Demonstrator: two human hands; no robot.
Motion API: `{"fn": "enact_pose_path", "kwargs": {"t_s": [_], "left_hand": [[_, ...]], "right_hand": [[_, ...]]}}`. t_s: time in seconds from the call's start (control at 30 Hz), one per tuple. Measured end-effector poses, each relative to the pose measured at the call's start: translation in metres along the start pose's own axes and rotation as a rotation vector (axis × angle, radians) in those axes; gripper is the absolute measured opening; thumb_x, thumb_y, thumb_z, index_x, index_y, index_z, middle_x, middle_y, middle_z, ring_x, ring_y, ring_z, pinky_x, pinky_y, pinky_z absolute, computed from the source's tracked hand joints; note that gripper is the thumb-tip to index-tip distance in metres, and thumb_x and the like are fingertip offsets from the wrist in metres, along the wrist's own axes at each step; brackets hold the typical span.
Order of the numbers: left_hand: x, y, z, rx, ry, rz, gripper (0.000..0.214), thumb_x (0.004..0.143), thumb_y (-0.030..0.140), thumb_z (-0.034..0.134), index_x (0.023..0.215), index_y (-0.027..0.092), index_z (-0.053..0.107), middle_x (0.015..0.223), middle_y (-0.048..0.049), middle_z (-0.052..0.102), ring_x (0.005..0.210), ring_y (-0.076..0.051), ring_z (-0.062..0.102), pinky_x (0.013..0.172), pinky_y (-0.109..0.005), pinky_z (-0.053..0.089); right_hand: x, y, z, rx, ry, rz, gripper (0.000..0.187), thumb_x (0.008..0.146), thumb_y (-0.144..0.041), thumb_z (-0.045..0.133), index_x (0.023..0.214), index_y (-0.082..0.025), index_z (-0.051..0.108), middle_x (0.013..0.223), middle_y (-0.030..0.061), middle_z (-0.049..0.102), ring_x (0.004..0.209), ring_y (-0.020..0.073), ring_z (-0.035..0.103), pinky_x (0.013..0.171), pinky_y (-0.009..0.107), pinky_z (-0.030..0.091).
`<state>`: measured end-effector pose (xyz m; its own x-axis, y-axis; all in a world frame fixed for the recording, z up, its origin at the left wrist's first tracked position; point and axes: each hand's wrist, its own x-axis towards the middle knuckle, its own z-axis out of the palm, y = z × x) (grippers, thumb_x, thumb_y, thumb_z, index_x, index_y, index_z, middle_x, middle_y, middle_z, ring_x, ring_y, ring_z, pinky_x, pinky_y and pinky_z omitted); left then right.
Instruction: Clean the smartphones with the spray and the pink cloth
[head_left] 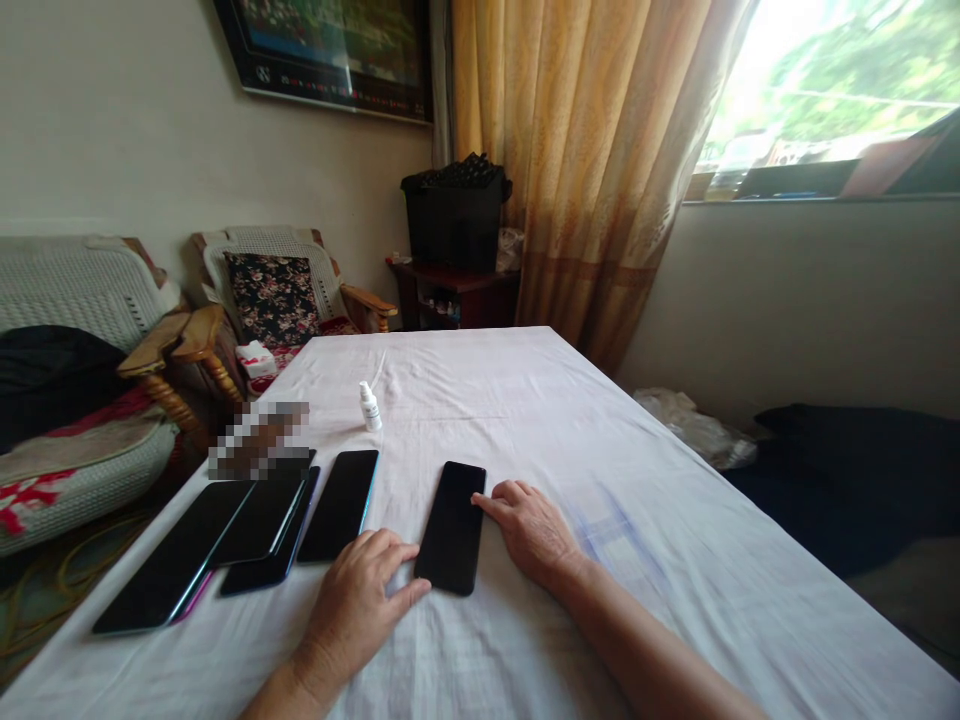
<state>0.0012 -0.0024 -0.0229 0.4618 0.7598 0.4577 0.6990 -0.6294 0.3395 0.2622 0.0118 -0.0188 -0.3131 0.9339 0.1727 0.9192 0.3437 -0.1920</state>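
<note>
A black phone (451, 526) lies face up on the white tablecloth (675, 520), set apart from the others. My left hand (358, 600) rests on the cloth at the phone's near left corner, fingers loosely curled, thumb touching its edge. My right hand (531, 528) lies flat beside the phone's right edge, index finger touching it. Neither hand grips anything. To the left, another phone (340, 505) lies alone, then several overlapping phones (225, 540).
A small white bottle (369, 407) stands upright behind the phones. A blurred patch (259, 440) sits near the table's left edge. Wooden armchairs with cushions (270, 295) stand left of the table, and a dark bin (455, 215) on a stand is by the curtain.
</note>
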Motion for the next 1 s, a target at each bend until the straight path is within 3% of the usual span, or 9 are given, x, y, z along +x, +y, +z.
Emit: {"fn": "enact_pose_path", "kwargs": {"t_s": [0.4, 0.57, 0.87, 1.0], "left_hand": [[0.000, 0.002, 0.000, -0.040, 0.006, 0.037, 0.014, 0.077, 0.027, 0.075, 0.091, 0.025, 0.070, 0.083, -0.0004, 0.067, 0.076, -0.019, 0.064, 0.069, -0.031, 0.052], [0.001, 0.005, -0.002, -0.041, -0.024, 0.019, 0.018, 0.075, 0.024, 0.077, 0.092, 0.025, 0.070, 0.083, -0.0008, 0.067, 0.078, -0.020, 0.064, 0.070, -0.032, 0.052], [-0.001, 0.000, 0.001, -0.046, -0.017, 0.055, 0.016, 0.079, 0.026, 0.073, 0.095, 0.025, 0.070, 0.085, -0.0008, 0.067, 0.079, -0.019, 0.064, 0.072, -0.032, 0.052], [-0.001, 0.000, 0.000, -0.045, -0.025, 0.058, 0.019, 0.078, 0.024, 0.075, 0.096, 0.025, 0.069, 0.085, -0.0003, 0.066, 0.080, -0.019, 0.063, 0.072, -0.032, 0.052]], "right_hand": [[0.015, 0.009, -0.009, 0.010, -0.028, -0.027, 0.045, 0.094, -0.011, 0.042, 0.131, -0.030, 0.060, 0.105, 0.0065, 0.065, 0.095, 0.0193, 0.059, 0.083, 0.029, 0.042], [0.025, 0.013, -0.005, 0.008, 0.015, 0.034, 0.046, 0.093, -0.009, 0.043, 0.129, -0.030, 0.062, 0.109, 0.0069, 0.065, 0.098, 0.0193, 0.059, 0.085, 0.029, 0.043], [0.004, 0.012, -0.004, 0.134, 0.019, -0.097, 0.045, 0.092, -0.009, 0.045, 0.127, -0.030, 0.064, 0.107, 0.0065, 0.065, 0.097, 0.0185, 0.058, 0.087, 0.028, 0.045], [0.009, 0.010, -0.007, 0.085, 0.002, -0.066, 0.043, 0.094, -0.010, 0.043, 0.128, -0.028, 0.063, 0.108, 0.0075, 0.065, 0.099, 0.0193, 0.059, 0.087, 0.029, 0.045]]}}
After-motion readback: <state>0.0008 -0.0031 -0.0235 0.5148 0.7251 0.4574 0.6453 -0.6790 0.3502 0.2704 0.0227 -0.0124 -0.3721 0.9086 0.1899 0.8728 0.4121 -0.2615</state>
